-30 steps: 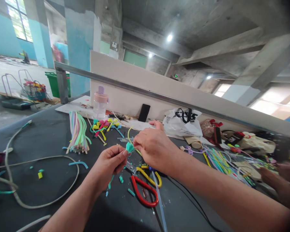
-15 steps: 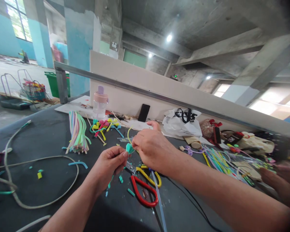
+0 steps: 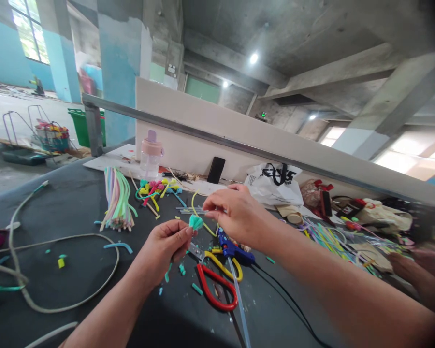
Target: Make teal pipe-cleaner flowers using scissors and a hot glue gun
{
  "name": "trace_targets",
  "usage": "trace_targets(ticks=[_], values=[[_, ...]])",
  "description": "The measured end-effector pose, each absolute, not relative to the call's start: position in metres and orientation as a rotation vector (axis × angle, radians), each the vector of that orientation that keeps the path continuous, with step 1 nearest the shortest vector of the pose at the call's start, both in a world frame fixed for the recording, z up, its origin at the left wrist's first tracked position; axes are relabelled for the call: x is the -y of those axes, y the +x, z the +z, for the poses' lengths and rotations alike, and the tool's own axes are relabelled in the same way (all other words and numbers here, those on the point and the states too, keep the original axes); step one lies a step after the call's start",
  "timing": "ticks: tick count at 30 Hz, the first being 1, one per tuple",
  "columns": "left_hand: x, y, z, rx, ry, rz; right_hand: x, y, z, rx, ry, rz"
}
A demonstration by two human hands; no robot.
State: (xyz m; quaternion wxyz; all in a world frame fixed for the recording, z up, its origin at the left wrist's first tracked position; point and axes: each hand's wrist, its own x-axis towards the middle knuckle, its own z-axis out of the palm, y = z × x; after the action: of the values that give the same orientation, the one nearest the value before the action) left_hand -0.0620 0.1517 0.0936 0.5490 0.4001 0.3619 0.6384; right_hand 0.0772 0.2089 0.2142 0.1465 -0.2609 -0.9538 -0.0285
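Note:
My left hand (image 3: 172, 239) pinches a small teal-green tuft (image 3: 195, 222), shaped like a flower head or bud, between thumb and fingertips. To its upper right, my right hand (image 3: 232, 210) hovers apart from the tuft, fingers loosely bent and a gap showing between them and the thumb; nothing shows in it. A blue glue gun (image 3: 235, 250) lies below the right hand, with a clear glue stick (image 3: 241, 299) beside its body. Scissors (image 3: 217, 287) with one red and one yellow handle lie below the hands. A yellow-green stem (image 3: 194, 200) curves behind the tuft.
A bundle of pastel pipe cleaners (image 3: 118, 203) stands at left near a bottle (image 3: 151, 159). Small coloured pieces (image 3: 155, 188) lie behind. A phone (image 3: 216, 170) and white bag (image 3: 273, 183) rest along the partition. A white cable (image 3: 68, 309) loops at left. Another person's hand (image 3: 408, 273) appears at right.
My right hand has drawn off the teal-green tuft, moving slightly right and loosening its fingers. More of the tuft and the blue glue gun now shows. My left hand stays put.

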Motion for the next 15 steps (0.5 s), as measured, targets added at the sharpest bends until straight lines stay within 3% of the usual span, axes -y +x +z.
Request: trace_targets(ticks=[15], values=[[-0.15, -0.061, 0.094, -0.904, 1.035, 1.475, -0.207, 0.078, 0.205, 2.772, -0.749, -0.082]])
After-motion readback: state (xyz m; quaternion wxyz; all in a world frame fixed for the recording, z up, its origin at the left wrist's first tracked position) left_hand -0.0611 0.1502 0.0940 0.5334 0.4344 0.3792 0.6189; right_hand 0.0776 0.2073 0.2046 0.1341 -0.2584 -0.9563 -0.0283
